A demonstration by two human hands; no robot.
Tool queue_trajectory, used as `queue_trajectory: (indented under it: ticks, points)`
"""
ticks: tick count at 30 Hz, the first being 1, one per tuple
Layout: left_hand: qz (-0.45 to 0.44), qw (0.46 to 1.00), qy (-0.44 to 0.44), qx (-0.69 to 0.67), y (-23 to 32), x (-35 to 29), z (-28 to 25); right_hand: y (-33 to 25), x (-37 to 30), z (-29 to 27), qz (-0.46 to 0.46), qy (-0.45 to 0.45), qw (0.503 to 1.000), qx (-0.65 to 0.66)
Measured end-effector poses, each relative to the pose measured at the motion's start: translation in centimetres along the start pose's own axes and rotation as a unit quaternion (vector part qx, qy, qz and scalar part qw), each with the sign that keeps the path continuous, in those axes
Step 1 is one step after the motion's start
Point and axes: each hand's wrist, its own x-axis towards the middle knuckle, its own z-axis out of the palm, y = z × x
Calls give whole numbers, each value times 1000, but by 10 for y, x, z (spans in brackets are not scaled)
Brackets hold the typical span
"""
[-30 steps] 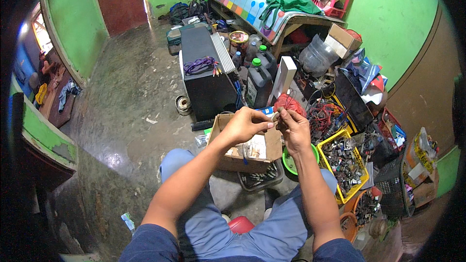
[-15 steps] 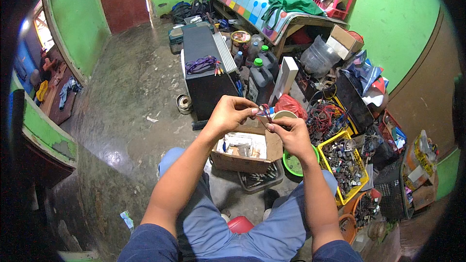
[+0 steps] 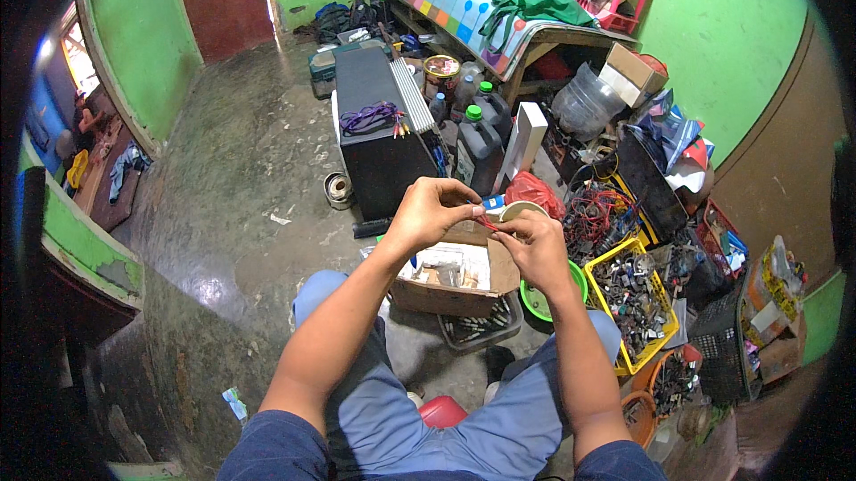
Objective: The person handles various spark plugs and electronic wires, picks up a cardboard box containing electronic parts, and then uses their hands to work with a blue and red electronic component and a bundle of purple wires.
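A thin red wire (image 3: 486,223) runs between my two hands, above the far side of an open cardboard box. My left hand (image 3: 434,213) pinches one end of it between thumb and fingers. The other end is held by my right hand (image 3: 538,245), whose fingers are also closed. Parts of the wire are hidden by my fingertips. Below my hands, the cardboard box (image 3: 446,296) holds white pieces and small packets. Beneath its right side sits a grey tray (image 3: 513,331) with several small light-coloured cylinders. A white round rim (image 3: 524,206) shows just beyond my right hand.
A green basin (image 3: 582,289) and a yellow crate (image 3: 670,331) of small parts stand to the right. Tangled wires (image 3: 596,221) lie behind the crate. A black cabinet (image 3: 385,169), jugs (image 3: 481,135) and a cluttered table (image 3: 446,7) stand farther off.
The looped strand that stood up between my fingers is now lower and stretched between them. My right hand has turned slightly inward; the left fingers have shifted a little.
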Motion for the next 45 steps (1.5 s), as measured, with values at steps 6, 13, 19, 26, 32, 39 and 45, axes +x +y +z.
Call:
queue_trajectory:
  ticks: [6, 13, 19, 26, 32, 39, 45]
  points:
    - [-55, 998, -5, 3, 5, 0, 1, 4, 0, 0, -6, 13, 1000, -25]
    - [-38, 997, -32, 60, 9, 1, -5, -2, -2, -2, 3, 1, 999, -46]
    - [-24, 995, -89, 41, -1, 1, -5, -12, -2, 0, 54, -72, 993, -77]
    - [23, 997, -57, 43, 7, 1, -1, 16, 0, 7, 16, 57, 998, 2]
    - [28, 988, -67, 136, -2, 2, 2, 20, 2, 8, 84, 97, 990, 53]
    - [0, 990, -73, 120, 7, -3, 5, 18, 1, 8, 164, 44, 973, 156]
    - [-47, 995, -26, -79, 1, 2, 13, 14, -2, 16, 163, -17, 961, 221]
